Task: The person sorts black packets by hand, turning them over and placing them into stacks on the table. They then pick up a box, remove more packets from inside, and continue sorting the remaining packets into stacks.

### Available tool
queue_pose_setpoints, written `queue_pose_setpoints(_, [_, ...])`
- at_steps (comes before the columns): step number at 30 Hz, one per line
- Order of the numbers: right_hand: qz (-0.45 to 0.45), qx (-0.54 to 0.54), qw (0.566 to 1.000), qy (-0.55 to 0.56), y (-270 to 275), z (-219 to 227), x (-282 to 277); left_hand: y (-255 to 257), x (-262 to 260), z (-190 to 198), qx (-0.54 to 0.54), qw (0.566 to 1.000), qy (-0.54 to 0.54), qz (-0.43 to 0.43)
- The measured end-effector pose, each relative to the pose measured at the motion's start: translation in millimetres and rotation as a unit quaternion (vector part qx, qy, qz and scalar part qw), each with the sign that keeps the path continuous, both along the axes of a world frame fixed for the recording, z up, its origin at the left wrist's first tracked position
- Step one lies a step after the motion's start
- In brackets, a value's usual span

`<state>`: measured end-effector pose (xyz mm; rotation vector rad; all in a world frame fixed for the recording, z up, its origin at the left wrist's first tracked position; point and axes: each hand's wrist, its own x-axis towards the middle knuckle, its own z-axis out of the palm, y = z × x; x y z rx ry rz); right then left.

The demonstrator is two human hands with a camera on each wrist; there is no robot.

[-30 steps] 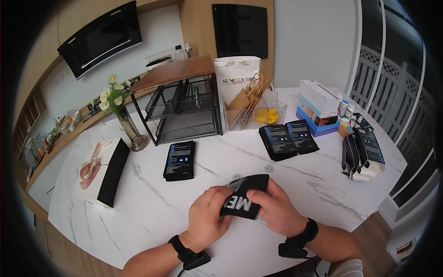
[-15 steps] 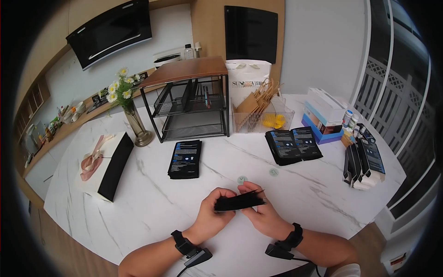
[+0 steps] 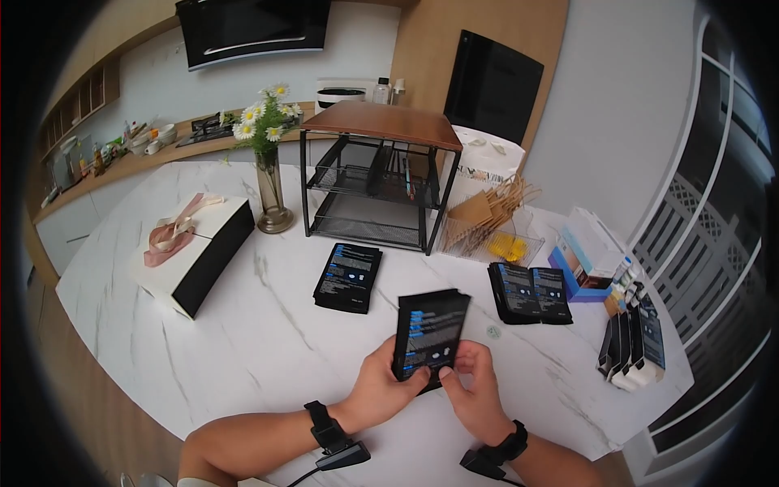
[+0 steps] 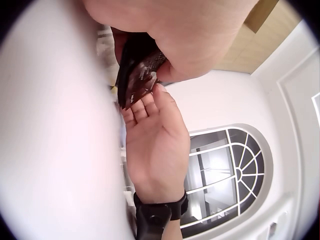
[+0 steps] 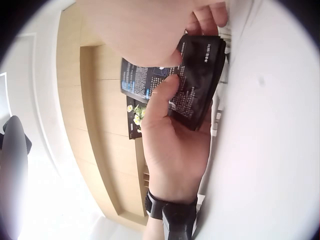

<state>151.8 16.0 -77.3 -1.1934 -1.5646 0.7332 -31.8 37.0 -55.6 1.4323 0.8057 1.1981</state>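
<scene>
A stack of black sachets (image 3: 430, 329) with blue and white print is held up over the table, its printed side facing me in the head view. My left hand (image 3: 381, 390) grips its lower left side, thumb across the front. At the lower right corner my right hand (image 3: 475, 394) pinches the stack, thumb on the front; its other fingers are partly hidden. The right wrist view shows the sachets (image 5: 200, 75) layered at the edge. Beyond the hands lies one pile of black sachets (image 3: 349, 277), with two piles side by side (image 3: 531, 294) farther right.
Opened black boxes (image 3: 637, 345) stand at the right edge near a blue and white box (image 3: 584, 256). A mesh shelf (image 3: 377, 183), a flower vase (image 3: 272, 191) and a clear bin with paper bags (image 3: 491, 227) stand behind. A ribboned white box (image 3: 195, 252) lies left.
The hands first flexed the stack with its large white lettering showing, then turned it edge-on, and now hold it upright with the small-print side toward me. The head view has swung right.
</scene>
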Motion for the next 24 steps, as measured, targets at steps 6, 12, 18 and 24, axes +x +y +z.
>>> queue_pose_setpoints(6, [0.067, 0.018, 0.997, -0.033, -15.6, 11.3, -9.6, 1.5, -3.7, -2.6, 0.178, 0.96, 0.183, 0.118])
queue_pose_setpoints(12, [0.08, -0.021, 0.992, 0.097, -9.9, 5.6, -4.9, -13.6, -2.7, 0.5, 0.198, 0.961, 0.182, -0.062])
queue_pose_setpoints(18, [0.028, -0.105, 0.992, 0.056, -7.8, 14.4, 10.4, 1.0, -5.9, -4.0, 0.176, 0.97, 0.145, 0.081])
queue_pose_setpoints(24, [0.064, -0.066, 0.99, 0.109, -2.0, 5.5, 12.3, -3.1, -2.9, -8.2, 0.009, 0.997, 0.038, -0.074])
